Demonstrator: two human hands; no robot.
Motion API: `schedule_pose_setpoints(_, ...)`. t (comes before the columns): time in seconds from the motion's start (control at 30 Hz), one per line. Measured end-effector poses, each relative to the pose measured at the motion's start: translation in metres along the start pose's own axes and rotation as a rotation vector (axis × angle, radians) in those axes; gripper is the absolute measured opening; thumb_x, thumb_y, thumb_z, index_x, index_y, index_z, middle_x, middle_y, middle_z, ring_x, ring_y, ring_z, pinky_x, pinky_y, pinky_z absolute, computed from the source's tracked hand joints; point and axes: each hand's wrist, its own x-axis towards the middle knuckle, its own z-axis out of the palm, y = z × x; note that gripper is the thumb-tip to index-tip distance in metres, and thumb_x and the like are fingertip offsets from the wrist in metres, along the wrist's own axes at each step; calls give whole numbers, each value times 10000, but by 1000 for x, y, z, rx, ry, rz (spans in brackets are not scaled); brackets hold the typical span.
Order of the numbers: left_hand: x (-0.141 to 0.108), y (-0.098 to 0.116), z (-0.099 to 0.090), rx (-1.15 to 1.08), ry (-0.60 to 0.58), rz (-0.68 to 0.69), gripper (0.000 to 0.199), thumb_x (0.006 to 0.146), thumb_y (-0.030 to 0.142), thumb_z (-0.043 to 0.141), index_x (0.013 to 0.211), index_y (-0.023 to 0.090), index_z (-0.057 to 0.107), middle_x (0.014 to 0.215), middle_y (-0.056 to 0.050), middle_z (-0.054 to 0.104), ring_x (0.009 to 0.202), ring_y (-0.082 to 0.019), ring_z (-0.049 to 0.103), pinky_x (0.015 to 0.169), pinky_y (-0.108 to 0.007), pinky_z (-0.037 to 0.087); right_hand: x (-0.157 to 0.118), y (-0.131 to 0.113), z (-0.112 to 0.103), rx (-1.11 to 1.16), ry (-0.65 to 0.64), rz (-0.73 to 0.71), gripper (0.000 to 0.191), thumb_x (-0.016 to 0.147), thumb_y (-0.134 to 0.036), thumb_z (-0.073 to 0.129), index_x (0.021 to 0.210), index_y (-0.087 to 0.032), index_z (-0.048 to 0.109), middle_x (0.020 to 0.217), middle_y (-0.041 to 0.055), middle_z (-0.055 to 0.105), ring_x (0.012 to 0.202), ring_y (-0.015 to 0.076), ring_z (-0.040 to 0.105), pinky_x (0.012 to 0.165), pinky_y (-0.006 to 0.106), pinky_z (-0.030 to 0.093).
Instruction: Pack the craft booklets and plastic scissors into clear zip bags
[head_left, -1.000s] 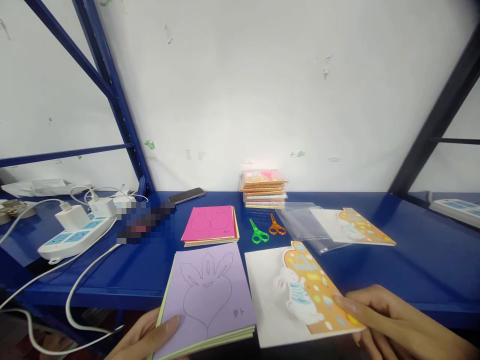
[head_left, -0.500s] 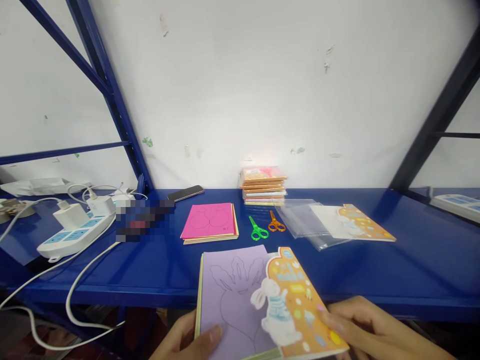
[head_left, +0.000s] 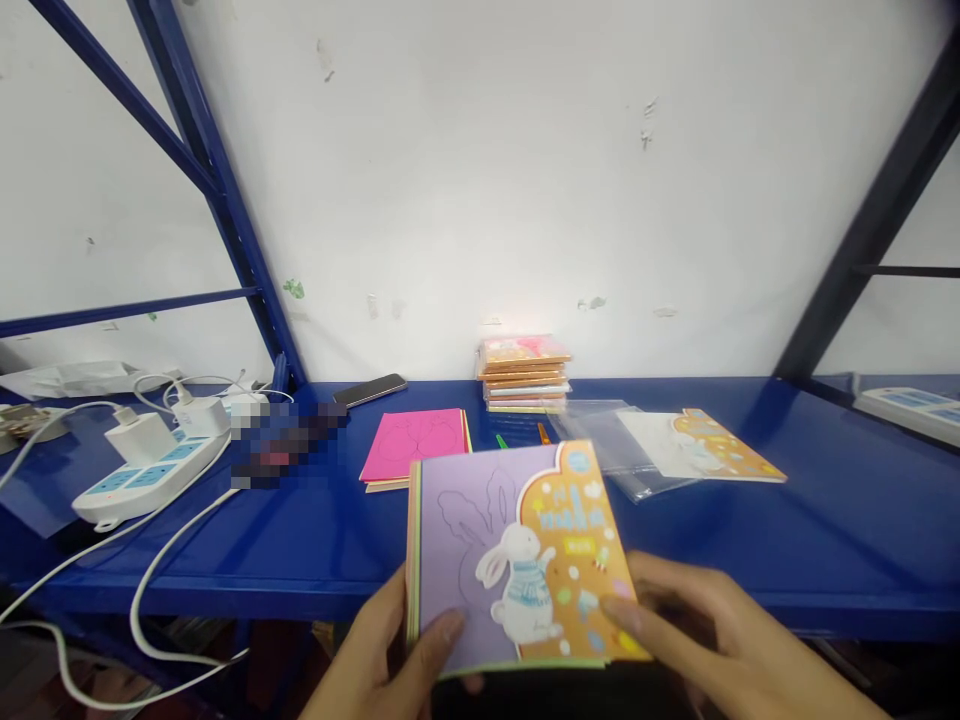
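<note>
My left hand (head_left: 405, 645) grips the left edge of a stack of coloured paper sheets (head_left: 450, 560), its thumb on the purple top sheet with a line drawing. Over the right part of that stack lies an orange cover card (head_left: 577, 560) with a white rabbit in a striped sweater. My right hand (head_left: 697, 620) pinches the card's lower right edge, thumb on top and fingers behind. Both hands hold the bundle tilted up in front of the table edge. Behind its top edge poke the tips of green scissors (head_left: 502, 441) and orange scissors (head_left: 544, 434).
On the blue table (head_left: 300, 540) lies a pink-topped paper stack (head_left: 416, 445). Packaged sets (head_left: 525, 375) are piled against the wall. Clear plastic sleeves (head_left: 611, 450) and another rabbit card (head_left: 720, 445) lie right. A phone (head_left: 375, 388) and a power strip (head_left: 150, 475) with cables are left.
The bundle has risen and tilted up, now covering most of both scissors. The rabbit card has shifted left over the purple sheet, and its edges line up more closely with the stack.
</note>
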Motion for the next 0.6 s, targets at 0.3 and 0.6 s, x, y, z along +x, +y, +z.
schedule_pose_setpoints(0.3, 43, 13, 21, 246, 260, 398, 489, 963, 427, 522, 1399, 208, 502, 1224, -139, 704, 1109, -325, 665, 912, -397, 520, 50, -6, -16, -73, 56, -260, 387, 957, -519, 610, 1225, -273, 743, 1305, 42, 712, 1200, 297, 648, 1040, 391, 498)
schedule_pose_setpoints(0.6, 47, 13, 21, 187, 171, 428, 539, 994, 432, 497, 1472, 212, 381, 1442, -148, 601, 1288, -285, 592, 1045, -393, 475, 55, 6, -13, -158, 146, -307, 353, 948, -510, 626, 1190, -289, 759, 1270, 37, 731, 1190, 306, 658, 1054, 431, 491)
